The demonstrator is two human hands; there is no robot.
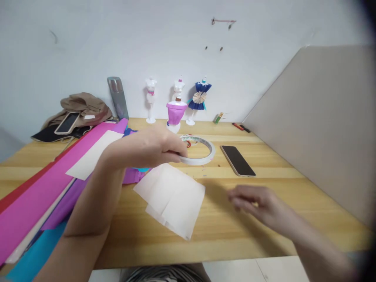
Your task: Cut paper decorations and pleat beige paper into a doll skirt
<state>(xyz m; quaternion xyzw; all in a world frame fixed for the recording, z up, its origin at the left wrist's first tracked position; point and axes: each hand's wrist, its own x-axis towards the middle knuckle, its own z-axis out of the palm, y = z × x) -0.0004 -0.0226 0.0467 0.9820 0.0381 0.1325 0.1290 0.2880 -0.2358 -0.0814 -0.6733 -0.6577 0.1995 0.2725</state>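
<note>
My left hand (158,145) is closed on the near left rim of a white roll of tape (210,154), raised above the table. My right hand (258,201) is over the table at the right, slightly blurred, thumb and fingers pinched together; whatever they may hold is too small to make out. Between my hands, a folded sheet of white crepe-like paper (179,196) lies on the wooden table, its layers overlapping unevenly. Behind the tape stands a small dress form (176,113) wrapped in purple paper. A smaller red ring shows through the tape's opening.
Coloured paper sheets (49,172) spread along the left. A phone (237,160) lies at the right. Mannequin stands, one with a navy paper dress (200,96), and a grey flask (118,98) line the wall. A glue stick (218,118) stands behind; a partition (323,117) bounds the right.
</note>
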